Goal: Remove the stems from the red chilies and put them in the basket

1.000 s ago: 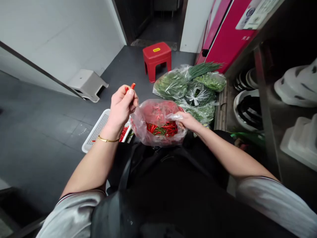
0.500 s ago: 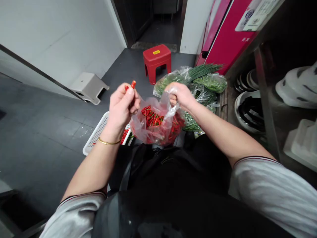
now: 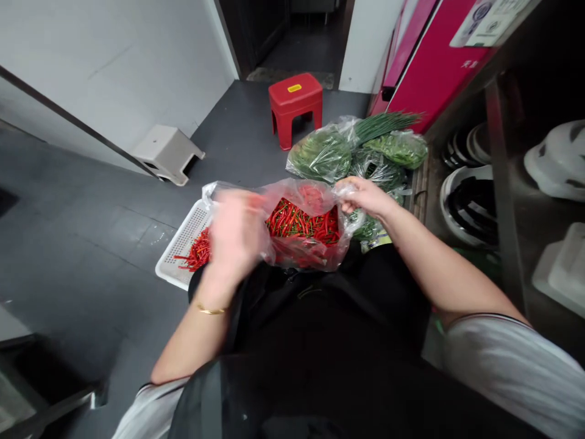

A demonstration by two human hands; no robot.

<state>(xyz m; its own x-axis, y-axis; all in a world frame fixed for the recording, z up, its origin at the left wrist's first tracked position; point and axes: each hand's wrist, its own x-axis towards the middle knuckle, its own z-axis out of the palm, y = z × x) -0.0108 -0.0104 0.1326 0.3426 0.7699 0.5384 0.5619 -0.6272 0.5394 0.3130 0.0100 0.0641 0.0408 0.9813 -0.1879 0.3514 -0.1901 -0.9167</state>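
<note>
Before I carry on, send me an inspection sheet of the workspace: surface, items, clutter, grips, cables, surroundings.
Surface: dark tiled floor, small shiny marks near the basket.
Job's things: opened plastic bag of red chillies; white perforated basket, also holding red chillies.
Clutter: bagged greens beyond the bag.
Left grip: blurred, at the bag's left side; hold unclear.
Right grip: pinching the bag's rim.
Cables: nothing seen.
Surroundings: red stool, pale stool, pink cabinet.

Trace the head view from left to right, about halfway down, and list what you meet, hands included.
White perforated basket → left hand → bagged red chillies → right hand → round white container.
</note>
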